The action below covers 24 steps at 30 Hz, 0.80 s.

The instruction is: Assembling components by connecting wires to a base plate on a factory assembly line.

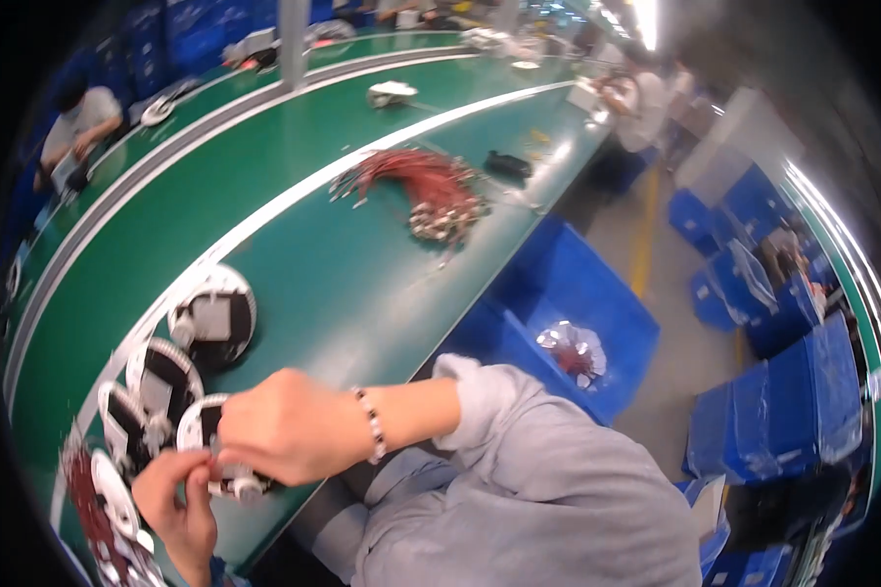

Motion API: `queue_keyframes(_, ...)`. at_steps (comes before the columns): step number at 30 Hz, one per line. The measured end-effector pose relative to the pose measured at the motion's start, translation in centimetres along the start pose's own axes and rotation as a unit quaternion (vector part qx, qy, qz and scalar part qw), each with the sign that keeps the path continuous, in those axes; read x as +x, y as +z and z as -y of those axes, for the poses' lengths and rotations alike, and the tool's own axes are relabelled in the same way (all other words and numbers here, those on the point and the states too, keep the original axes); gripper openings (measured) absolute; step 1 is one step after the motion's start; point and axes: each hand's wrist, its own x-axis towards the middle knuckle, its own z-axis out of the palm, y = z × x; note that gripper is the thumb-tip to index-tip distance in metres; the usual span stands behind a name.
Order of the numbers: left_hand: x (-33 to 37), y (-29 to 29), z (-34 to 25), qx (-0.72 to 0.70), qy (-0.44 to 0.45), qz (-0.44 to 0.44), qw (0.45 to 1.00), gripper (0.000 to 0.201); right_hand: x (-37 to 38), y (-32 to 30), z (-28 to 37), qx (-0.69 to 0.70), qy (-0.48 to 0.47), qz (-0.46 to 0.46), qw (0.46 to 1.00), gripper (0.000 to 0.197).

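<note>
A green workbench (pixel 333 284) runs from the lower left to the upper right of the frame, with a white rail (pixel 294 201) curving along it and a green conveyor beyond. A bundle of red wires (pixel 426 186) with pale connectors lies at upper centre, near a black object (pixel 508 165). A blue bin (pixel 607 284) stands right of the bench, with a clear plastic bag (pixel 573 354) inside; more blue bins fill the right side. Co-workers sit at upper left and upper right.

The right forearm, in a grey sleeve (pixel 538 421) and beaded bracelet (pixel 370 426), reaches leftward; the right hand (pixel 289 426) is curled, knuckles up, its grip hidden. The left hand (pixel 181 504) rises from the lower edge, thumb and forefinger narrowly bent together near a reddish bit (pixel 210 460); I cannot tell which hand holds it.

Below the hands, at lower left, lies a round white-and-black unit (pixel 198 423), partly covered. Its open face looks upward, with a white cylinder (pixel 251 486) toward the lower right; its circular outline gives no clear long axis. Similar units (pixel 215 318) lie just above and left.
</note>
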Motion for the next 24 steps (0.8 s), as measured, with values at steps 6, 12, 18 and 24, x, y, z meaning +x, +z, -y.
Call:
queue_keyframes(6,-1.2,0.8,4.8,0.172,-0.094,-0.041,0.980,0.026,-1.6,-1.5,-2.6,-0.008,0.101,-0.001,0.995,0.002)
queue_keyframes(12,-3.7,1.8,6.8,-0.002,-0.286,-0.002,0.958,0.028,-1.5,1.0,-3.8,0.021,0.194,0.084,0.977,0.003)
queue_keyframes(18,-4.8,3.5,7.1,-0.081,-0.279,0.020,0.957,0.025,-1.2,2.4,-3.1,0.020,0.136,0.089,0.987,0.006)
queue_keyframes(24,-3.9,3.8,7.5,-0.379,-0.318,0.028,0.869,0.024,-1.0,2.6,-3.2,-0.031,0.117,0.127,0.985,0.004)
